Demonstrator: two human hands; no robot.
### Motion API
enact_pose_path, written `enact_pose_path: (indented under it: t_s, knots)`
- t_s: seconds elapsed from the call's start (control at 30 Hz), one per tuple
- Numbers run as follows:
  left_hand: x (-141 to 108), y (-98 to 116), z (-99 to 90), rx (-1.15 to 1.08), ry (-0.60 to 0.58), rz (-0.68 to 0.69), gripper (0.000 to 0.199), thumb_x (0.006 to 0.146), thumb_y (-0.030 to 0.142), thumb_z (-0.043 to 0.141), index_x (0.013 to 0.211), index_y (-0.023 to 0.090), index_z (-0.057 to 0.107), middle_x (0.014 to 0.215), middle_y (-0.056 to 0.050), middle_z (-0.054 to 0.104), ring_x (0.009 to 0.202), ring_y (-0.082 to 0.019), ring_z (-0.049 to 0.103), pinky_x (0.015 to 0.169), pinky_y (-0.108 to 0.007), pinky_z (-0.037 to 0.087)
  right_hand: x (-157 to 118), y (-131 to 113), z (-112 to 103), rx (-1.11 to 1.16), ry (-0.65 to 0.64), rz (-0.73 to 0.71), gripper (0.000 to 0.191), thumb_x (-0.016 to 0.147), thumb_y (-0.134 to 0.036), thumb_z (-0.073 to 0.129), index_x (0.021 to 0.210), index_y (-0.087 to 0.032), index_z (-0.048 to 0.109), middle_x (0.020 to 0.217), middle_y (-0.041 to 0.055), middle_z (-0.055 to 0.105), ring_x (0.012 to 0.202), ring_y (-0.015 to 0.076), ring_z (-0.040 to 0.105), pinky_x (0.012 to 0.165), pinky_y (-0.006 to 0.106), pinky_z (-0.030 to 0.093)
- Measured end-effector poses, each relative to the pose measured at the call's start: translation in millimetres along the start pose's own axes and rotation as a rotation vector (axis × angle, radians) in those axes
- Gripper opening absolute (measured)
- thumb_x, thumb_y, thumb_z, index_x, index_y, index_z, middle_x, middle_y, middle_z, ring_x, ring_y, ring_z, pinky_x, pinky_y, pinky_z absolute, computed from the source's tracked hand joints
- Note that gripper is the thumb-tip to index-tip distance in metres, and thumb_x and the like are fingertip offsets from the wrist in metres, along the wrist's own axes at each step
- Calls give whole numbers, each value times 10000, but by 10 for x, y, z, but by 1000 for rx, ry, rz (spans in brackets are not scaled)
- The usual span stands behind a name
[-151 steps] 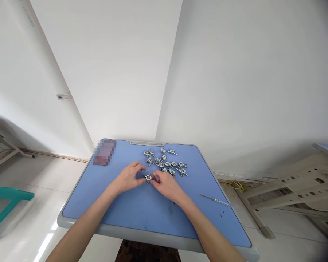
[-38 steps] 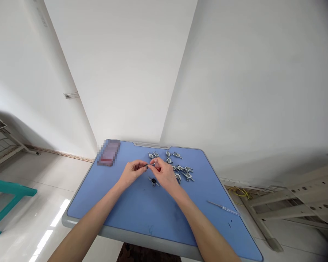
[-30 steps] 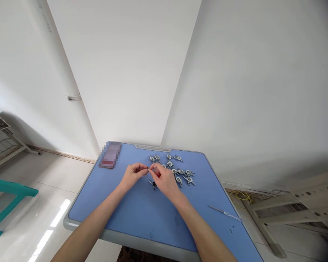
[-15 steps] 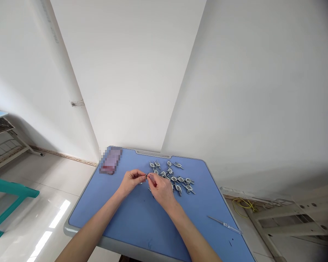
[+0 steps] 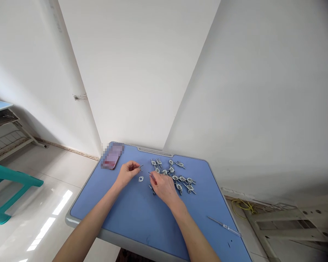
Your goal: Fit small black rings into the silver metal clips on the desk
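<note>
My left hand [image 5: 127,173] pinches a thin metal pin [image 5: 140,166] that sticks out past its fingertips. Just below it, a small oval metal flange [image 5: 141,179] lies on the blue tabletop [image 5: 120,207], touching neither hand. My right hand [image 5: 162,187] is pinched around a thin silver piece [image 5: 152,176], mostly hidden by the fingers. Beside its little-finger edge sits a small metal part [image 5: 152,189]. To the right of that hand lies a loose cluster of several grey metal fittings [image 5: 175,175].
A pixelated phone [image 5: 112,155] lies at the table's far left corner. A screwdriver [image 5: 224,227] rests near the right edge. Beyond the table are white walls, a teal chair [image 5: 11,185] on the left, and a yellow wire [image 5: 242,206] on the floor at right.
My hands have drawn apart, the left moving left with the pin. The oval flange now lies on the table, and the view has shifted slightly.
</note>
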State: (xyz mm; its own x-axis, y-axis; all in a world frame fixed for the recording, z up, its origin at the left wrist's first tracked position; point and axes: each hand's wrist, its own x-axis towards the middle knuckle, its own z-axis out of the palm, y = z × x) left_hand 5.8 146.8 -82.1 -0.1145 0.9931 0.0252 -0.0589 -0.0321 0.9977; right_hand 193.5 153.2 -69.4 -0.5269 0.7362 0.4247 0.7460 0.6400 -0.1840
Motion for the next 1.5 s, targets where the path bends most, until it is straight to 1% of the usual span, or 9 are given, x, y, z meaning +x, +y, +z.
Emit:
enact_pose_path:
  t_s: [0.17,0.3,0.53,0.7,0.9,1.1,1.23,1.37,1.5]
  knots:
    - [42,49,-91,-5,11,7,196,659,287,679,791,155,617,692,0,608,670,-128,563,649,-236,416,78,-97,-40,-117,-295,-93,130,827,-106,511,804,-185,611,685,45,676,611,171,623,533,254,298]
    - [34,44,-67,-4,-54,5,218,654,303,707,788,147,634,679,3,604,659,-121,549,643,-236,411,183,-198,-35,-114,-370,-74,141,817,-93,525,789,-178,633,736,84,701,679,198,649,566,260,332]
    - [46,5,-47,-23,-167,-6,263,623,328,749,784,131,681,728,-27,648,670,-129,558,661,-256,432,211,-90,-66,-55,-331,-16,167,849,-157,521,736,-184,640,691,63,685,639,181,632,556,251,329]
    - [14,15,-15,-74,-262,-52,323,629,339,757,849,117,675,716,-31,650,625,-120,558,647,-268,455,134,31,-65,167,-183,102,205,877,-330,529,997,-202,633,614,-12,624,555,145,566,556,229,338]
    - [-5,-2,20,-14,-282,-18,333,639,284,742,920,120,666,732,-22,637,610,-108,560,643,-264,462,92,7,8,261,-65,86,286,904,-300,430,672,-200,564,515,-27,521,472,120,467,512,228,308]
    - [-6,-20,40,61,-248,13,277,663,296,708,874,121,661,697,-22,628,596,-116,555,622,-262,456,91,13,41,280,-18,119,320,888,-322,437,598,-204,504,495,-26,494,461,119,439,504,223,311]
    - [-67,61,51,308,-206,125,197,715,276,658,873,161,678,755,-27,638,680,-142,562,663,-264,450,81,-5,48,237,-16,100,363,907,-324,411,584,-201,522,497,-15,509,465,121,450,503,227,303]
    - [-103,117,27,490,-220,262,115,767,262,606,830,195,676,781,-15,624,719,-150,551,666,-254,423,80,-2,-26,223,-73,81,304,917,-315,423,720,-195,622,562,-3,579,524,131,516,539,229,325]
    - [-82,93,-16,579,-242,301,95,798,256,582,802,205,662,779,-14,632,725,-157,560,741,-282,408,88,95,-212,251,-144,185,236,892,-364,484,940,-205,651,570,-18,588,537,144,533,556,235,343]
